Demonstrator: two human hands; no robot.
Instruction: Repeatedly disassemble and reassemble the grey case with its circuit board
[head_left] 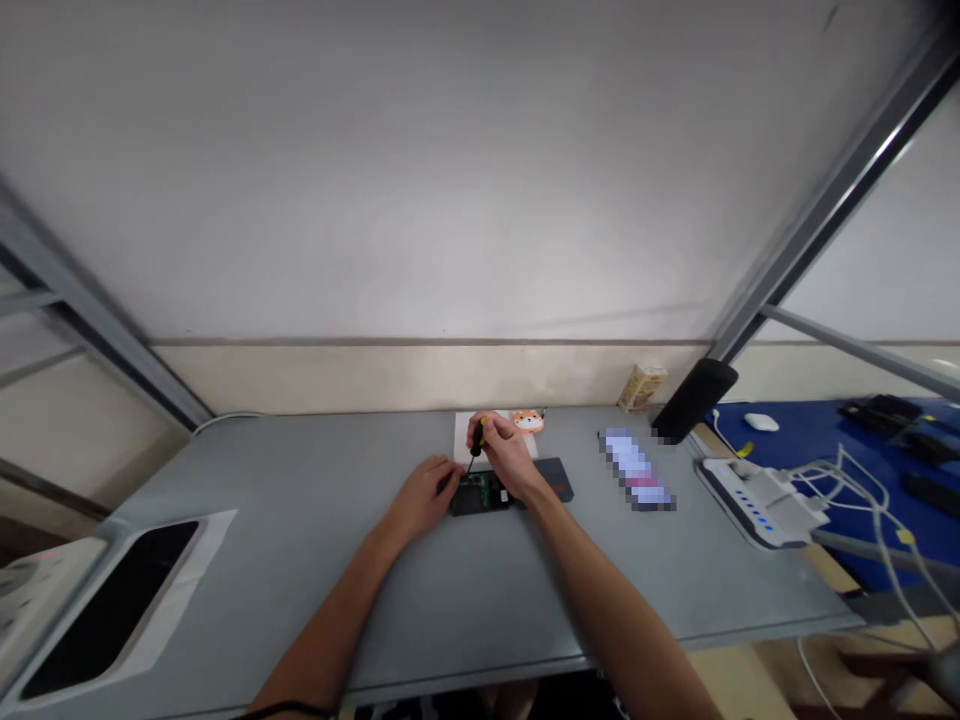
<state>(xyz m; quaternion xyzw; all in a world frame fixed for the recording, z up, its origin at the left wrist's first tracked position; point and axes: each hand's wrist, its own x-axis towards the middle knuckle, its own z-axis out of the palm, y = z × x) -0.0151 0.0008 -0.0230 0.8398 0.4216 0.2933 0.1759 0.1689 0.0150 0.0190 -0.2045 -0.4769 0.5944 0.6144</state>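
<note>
My right hand point(504, 450) is closed round the black and yellow handle of a screwdriver point(478, 440), whose thin shaft points down. Its tip meets the upper left part of an opened black device with a green circuit board point(480, 491). At that device's left edge lies my left hand point(431, 492), its fingertips close to the screwdriver tip; whether they pinch anything is too small to see. Partly behind my right wrist, a dark flat cover point(556, 480) rests on the table. Under the device's far side is a white sheet point(463, 428) with an orange cartoon animal figure point(528, 421).
A phone with a blurred screen point(637, 470) lies to the right, near a small box point(641, 387) and a black cylinder point(694, 400). A power strip point(765, 505) with white cables sits at the right edge. On the left is a black-screened tablet point(112, 605).
</note>
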